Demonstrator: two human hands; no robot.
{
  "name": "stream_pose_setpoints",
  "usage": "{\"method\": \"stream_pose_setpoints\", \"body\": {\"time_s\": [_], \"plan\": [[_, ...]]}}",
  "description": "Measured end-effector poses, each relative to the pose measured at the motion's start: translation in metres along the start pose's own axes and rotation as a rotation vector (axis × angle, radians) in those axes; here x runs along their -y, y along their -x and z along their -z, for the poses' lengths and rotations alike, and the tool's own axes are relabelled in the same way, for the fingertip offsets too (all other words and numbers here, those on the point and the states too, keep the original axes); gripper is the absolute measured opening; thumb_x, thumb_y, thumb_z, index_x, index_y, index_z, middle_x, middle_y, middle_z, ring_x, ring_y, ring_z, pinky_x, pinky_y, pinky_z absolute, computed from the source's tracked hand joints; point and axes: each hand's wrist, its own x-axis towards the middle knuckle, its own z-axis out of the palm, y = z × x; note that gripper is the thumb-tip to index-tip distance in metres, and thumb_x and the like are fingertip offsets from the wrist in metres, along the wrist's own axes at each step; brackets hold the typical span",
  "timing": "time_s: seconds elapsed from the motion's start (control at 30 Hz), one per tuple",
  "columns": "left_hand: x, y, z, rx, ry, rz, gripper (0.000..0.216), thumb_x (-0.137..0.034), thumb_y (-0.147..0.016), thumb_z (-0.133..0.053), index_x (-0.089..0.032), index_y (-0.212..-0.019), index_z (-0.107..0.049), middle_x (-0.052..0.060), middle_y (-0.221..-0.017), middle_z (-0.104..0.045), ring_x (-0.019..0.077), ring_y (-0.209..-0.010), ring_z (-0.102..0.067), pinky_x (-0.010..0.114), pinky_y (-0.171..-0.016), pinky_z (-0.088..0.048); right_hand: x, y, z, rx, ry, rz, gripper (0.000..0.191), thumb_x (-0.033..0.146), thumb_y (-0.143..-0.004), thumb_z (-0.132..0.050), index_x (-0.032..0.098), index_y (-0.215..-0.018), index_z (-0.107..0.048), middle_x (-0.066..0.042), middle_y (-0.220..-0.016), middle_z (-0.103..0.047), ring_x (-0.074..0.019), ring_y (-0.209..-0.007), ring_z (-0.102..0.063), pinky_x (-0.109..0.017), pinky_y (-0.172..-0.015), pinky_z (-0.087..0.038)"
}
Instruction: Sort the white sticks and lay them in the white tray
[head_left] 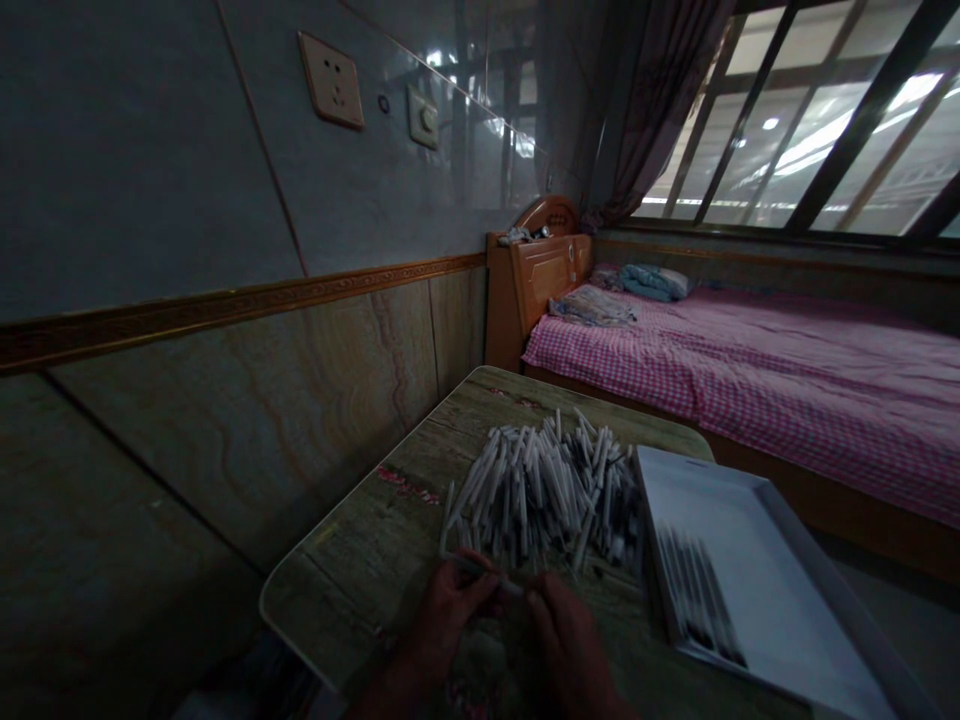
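Above the table's near side, my left hand (450, 605) is closed, pinching a slim white pen-like stick (512, 587). The fingers of my right hand (562, 622) are closed on the stick's right end. Dim light and blur hide whether it is one piece or two. Just beyond my hands lies a large heap of similar white sticks (525, 485), some with dark parts. To the right, a shallow white tray (780, 590) holds a row of several sticks (697, 590) with dark ends, lying side by side.
The wood-patterned table (360, 560) with rounded corners stands against a tiled wall (322, 370). Behind it is a bed (750, 350) with a pink checked cover and a wooden headboard (544, 270). A window (810, 120) is at the upper right.
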Motion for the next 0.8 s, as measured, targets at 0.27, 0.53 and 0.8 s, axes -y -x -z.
{"method": "stream_pose_setpoints", "body": {"time_s": [0.27, 0.53, 0.8], "plan": [[-0.006, 0.001, -0.007, -0.003, -0.042, 0.018, 0.048, -0.047, -0.047, -0.091, -0.017, -0.072, -0.062, 0.000, -0.064, -0.071, 0.0184, -0.060, -0.068, 0.027, -0.056, -0.052, -0.011, 0.004, -0.002, -0.005, 0.081, 0.061, 0.037, 0.041, -0.099, -0.041, 0.026, -0.075, -0.064, -0.001, -0.066, -0.066, -0.0160, -0.058, -0.059, -0.026, -0.056, -0.041], [-0.004, 0.002, -0.006, 0.027, -0.066, 0.026, 0.050, -0.050, -0.047, -0.089, -0.018, -0.074, -0.062, 0.000, -0.063, -0.068, 0.0180, -0.059, -0.066, 0.028, -0.057, -0.051, -0.017, 0.006, -0.002, 0.105, 0.206, 0.166, 0.026, 0.027, -0.095, -0.044, 0.026, -0.084, -0.068, -0.004, -0.076, -0.071, -0.0173, -0.062, -0.062, -0.026, -0.058, -0.040], [-0.006, 0.004, -0.008, 0.028, -0.089, 0.034, 0.048, -0.051, -0.048, -0.089, -0.019, -0.072, -0.062, 0.001, -0.064, -0.069, 0.0188, -0.060, -0.066, 0.029, -0.058, -0.051, -0.007, 0.006, -0.002, 0.118, 0.062, 0.043, 0.030, 0.039, -0.096, -0.048, 0.027, -0.075, -0.066, 0.000, -0.064, -0.065, -0.0153, -0.055, -0.057, -0.025, -0.053, -0.036]]}}
